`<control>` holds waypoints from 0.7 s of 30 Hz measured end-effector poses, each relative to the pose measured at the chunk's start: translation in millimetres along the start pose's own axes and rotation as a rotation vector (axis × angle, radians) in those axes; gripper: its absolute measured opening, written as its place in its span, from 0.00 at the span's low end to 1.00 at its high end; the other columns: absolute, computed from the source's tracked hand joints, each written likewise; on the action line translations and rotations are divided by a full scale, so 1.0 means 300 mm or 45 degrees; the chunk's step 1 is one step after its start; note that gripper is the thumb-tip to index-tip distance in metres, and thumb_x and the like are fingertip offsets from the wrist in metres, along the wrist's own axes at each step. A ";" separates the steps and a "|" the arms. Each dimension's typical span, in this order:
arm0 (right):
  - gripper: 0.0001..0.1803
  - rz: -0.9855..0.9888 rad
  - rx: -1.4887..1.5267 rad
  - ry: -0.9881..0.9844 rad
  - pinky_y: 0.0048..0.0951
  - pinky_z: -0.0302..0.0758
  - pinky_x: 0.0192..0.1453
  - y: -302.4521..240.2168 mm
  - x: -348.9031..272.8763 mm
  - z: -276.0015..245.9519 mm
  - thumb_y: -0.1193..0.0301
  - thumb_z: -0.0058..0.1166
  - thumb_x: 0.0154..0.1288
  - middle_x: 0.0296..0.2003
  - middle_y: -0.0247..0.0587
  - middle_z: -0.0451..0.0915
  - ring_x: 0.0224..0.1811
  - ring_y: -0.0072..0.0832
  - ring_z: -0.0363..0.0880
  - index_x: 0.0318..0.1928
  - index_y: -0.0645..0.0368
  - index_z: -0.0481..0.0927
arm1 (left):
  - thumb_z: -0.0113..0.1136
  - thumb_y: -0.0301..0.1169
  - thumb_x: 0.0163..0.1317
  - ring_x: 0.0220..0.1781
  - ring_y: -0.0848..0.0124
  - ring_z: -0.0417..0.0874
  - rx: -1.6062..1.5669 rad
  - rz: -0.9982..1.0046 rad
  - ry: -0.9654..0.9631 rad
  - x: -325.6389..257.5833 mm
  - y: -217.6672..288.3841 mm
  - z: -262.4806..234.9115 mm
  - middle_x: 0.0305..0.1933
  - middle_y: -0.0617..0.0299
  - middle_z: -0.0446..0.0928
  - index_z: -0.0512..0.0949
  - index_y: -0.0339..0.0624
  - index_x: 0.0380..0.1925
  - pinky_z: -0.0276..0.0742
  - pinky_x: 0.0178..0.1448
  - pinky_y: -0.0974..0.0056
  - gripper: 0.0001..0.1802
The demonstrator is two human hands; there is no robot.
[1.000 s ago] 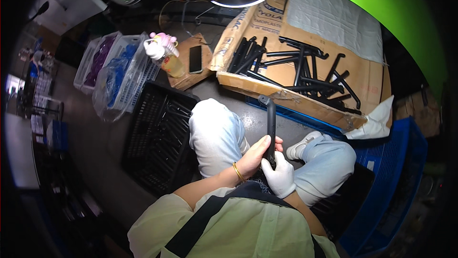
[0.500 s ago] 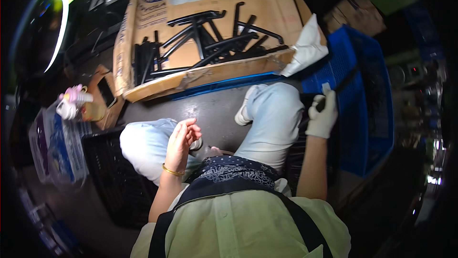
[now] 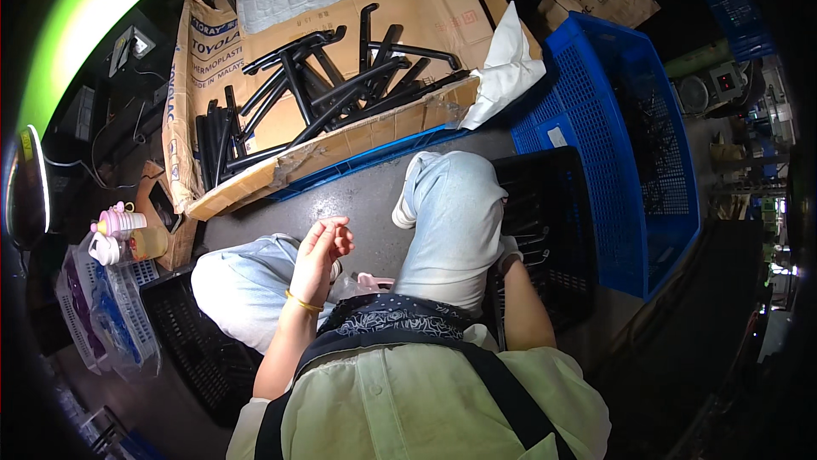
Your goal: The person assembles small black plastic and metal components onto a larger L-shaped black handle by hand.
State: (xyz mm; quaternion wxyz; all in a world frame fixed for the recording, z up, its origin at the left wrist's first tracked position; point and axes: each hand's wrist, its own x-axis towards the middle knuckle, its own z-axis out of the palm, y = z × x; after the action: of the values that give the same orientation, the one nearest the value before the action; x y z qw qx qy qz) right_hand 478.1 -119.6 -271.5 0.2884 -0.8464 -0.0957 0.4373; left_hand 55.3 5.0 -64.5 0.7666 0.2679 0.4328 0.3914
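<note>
My bare left hand (image 3: 322,247), with a thin gold bracelet on the wrist, hovers above my left knee; its fingers are loosely curled and hold nothing. My right hand (image 3: 509,250) wears a white glove and reaches down behind my right knee into a black crate (image 3: 557,205) holding black parts. The knee hides most of that hand, so I cannot tell whether it holds anything. Several black bent metal tubes (image 3: 340,94) lie on a flattened cardboard sheet (image 3: 272,166) ahead of my knees.
A large blue crate (image 3: 634,128) stands on the right beyond the black one. White cloth (image 3: 509,68) lies at the cardboard's right end. On the left are another black crate (image 3: 191,349), plastic bags (image 3: 106,315) and a pink-capped bottle (image 3: 128,230).
One second ago both hands held a black rod in front of me. The gloved right hand carried it right, then dropped behind the knee into the black crate. The left hand let go and stayed raised.
</note>
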 end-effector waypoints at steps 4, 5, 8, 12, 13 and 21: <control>0.27 -0.386 -1.414 -0.063 0.36 0.75 0.49 -0.134 0.135 -0.205 0.55 0.46 0.70 0.52 0.45 0.78 0.49 0.37 0.79 0.59 0.63 0.70 | 0.51 0.32 0.72 0.36 0.79 0.73 0.328 0.152 0.046 0.102 0.016 0.002 0.37 0.66 0.75 0.75 0.39 0.49 0.72 0.48 0.72 0.11; 0.27 -0.339 -1.118 0.119 0.37 0.76 0.48 -0.270 0.164 -0.382 0.54 0.47 0.70 0.50 0.45 0.78 0.47 0.36 0.79 0.58 0.63 0.71 | 0.52 0.30 0.71 0.38 0.80 0.73 0.409 0.241 0.097 0.139 0.031 -0.025 0.38 0.66 0.75 0.75 0.39 0.49 0.71 0.48 0.73 0.10; 0.23 -0.456 0.048 0.036 0.25 0.73 0.31 -0.755 -0.179 -0.235 0.54 0.48 0.71 0.32 0.38 0.76 0.30 0.23 0.74 0.50 0.63 0.75 | 0.52 0.29 0.71 0.40 0.80 0.74 0.670 0.525 0.282 0.269 0.116 -0.113 0.38 0.66 0.75 0.75 0.38 0.48 0.71 0.49 0.73 0.10; 0.12 -1.013 0.712 -0.169 0.18 0.67 0.25 -1.105 -0.504 0.001 0.63 0.45 0.74 0.27 0.31 0.72 0.22 0.14 0.66 0.39 0.59 0.74 | 0.56 0.31 0.65 0.39 0.65 0.82 1.415 0.817 0.462 0.571 0.201 -0.225 0.37 0.53 0.80 0.77 0.37 0.45 0.77 0.49 0.64 0.11; 0.11 -0.964 0.721 -0.299 0.18 0.67 0.25 -1.123 -0.542 0.078 0.64 0.45 0.74 0.27 0.31 0.73 0.22 0.14 0.66 0.40 0.59 0.74 | 0.56 0.31 0.64 0.43 0.55 0.83 1.547 0.682 0.411 0.621 0.243 -0.188 0.42 0.48 0.80 0.79 0.36 0.42 0.78 0.50 0.59 0.11; 0.11 -1.234 0.051 -0.534 0.32 0.74 0.32 -1.025 -0.572 0.542 0.67 0.45 0.73 0.24 0.42 0.79 0.26 0.30 0.79 0.40 0.61 0.77 | 0.65 0.46 0.56 0.51 0.57 0.82 2.067 -0.181 -0.041 0.922 0.248 -0.299 0.47 0.51 0.83 0.81 0.43 0.47 0.75 0.56 0.59 0.24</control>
State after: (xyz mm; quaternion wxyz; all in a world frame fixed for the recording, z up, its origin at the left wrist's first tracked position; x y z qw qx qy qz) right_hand 273.5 125.9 -51.3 0.4482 -0.5937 -0.5235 0.4154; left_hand 37.9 282.6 -177.5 0.3625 0.7177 0.5865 -0.0977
